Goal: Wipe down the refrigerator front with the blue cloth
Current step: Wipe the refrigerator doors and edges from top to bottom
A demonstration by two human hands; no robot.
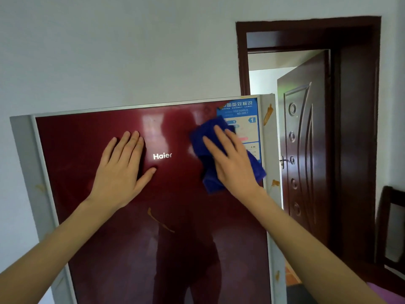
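Right hand [232, 160] presses the blue cloth [219, 154] flat-fingered on the Haier refrigerator door [131, 238] upper right over the energy label [243, 119], left hand [122, 170] open and bracing; unwiped brown streak [160, 222] sits down-left, nearer left hand.

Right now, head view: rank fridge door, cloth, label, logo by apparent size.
1. fridge door
2. cloth
3. label: looks smaller than the cloth, but both are partly covered, so this order is unsure
4. logo
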